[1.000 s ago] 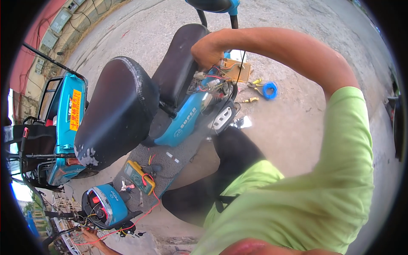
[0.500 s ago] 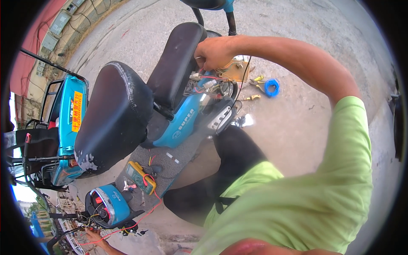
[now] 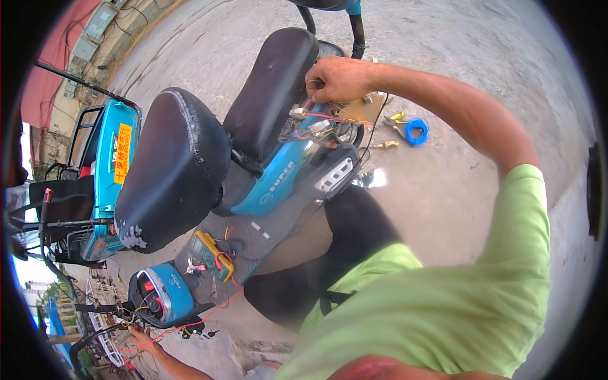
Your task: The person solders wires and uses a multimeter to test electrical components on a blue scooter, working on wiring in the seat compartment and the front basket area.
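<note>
My right hand (image 3: 342, 79) is closed beside the rear seat (image 3: 272, 92) of a blue scooter (image 3: 269, 183), its fingertips pinched above loose wires; what they hold is too small to make out. White connectors (image 3: 320, 126) and red and yellow wires spill out below it. At the lower left, my left hand (image 3: 144, 342) is by the handlebar (image 3: 95, 308) and a red wire (image 3: 209, 309); its fingers are too small and partly hidden to read. A yellow multimeter (image 3: 213, 256) with a red lead lies on the grey footboard (image 3: 253, 244).
On the ground to the right lie a coil of blue tape or wire (image 3: 416, 132), yellow-handled pliers (image 3: 397, 116) and another yellow-handled tool (image 3: 387, 145). A brown board (image 3: 364, 109) is behind the wires. Another blue vehicle (image 3: 114, 164) stands at left. A black front saddle (image 3: 174, 171) juts up.
The view has shifted slightly, so the scooter sits a little further right. My right hand stays pinched beside the rear seat, and my left hand stays by the handlebar.
</note>
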`<state>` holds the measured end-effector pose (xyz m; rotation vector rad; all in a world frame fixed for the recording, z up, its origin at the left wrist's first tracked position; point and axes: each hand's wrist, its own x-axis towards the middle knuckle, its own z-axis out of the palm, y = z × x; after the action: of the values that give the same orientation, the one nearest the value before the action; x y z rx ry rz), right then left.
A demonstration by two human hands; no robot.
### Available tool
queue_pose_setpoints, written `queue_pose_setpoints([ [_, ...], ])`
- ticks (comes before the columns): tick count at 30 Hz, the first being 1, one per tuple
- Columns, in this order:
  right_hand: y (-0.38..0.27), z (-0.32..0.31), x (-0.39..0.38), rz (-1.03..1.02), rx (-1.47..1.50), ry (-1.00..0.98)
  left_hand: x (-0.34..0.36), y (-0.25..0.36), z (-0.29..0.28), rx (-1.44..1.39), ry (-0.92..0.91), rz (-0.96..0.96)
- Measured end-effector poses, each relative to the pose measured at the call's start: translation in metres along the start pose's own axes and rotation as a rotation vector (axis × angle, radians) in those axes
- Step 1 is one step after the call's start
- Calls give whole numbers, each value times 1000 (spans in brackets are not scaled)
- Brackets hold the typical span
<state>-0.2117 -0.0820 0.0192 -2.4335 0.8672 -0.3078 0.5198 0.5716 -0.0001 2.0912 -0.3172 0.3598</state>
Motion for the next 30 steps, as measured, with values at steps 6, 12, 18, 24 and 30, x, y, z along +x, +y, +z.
queue_pose_setpoints([
  [6, 5, 7, 3, -75, -3, -29, -5, 8, 1, -6, -30, -41],
  [12, -6, 5, 4, -73, -78, -101, 1, 3, -1, 18, -19, -63],
  [18, -4, 8, 2, -78, -67, -45, -8, 8, 3, -2, -21, -34],
  [24, -2, 11, 6, -90, -144, -35, -11, 12, 4, -48, -13, -37],
  [30, 6, 19, 16, -64, -152, 18, -7, 7, -4, -43, -32, -47],
])
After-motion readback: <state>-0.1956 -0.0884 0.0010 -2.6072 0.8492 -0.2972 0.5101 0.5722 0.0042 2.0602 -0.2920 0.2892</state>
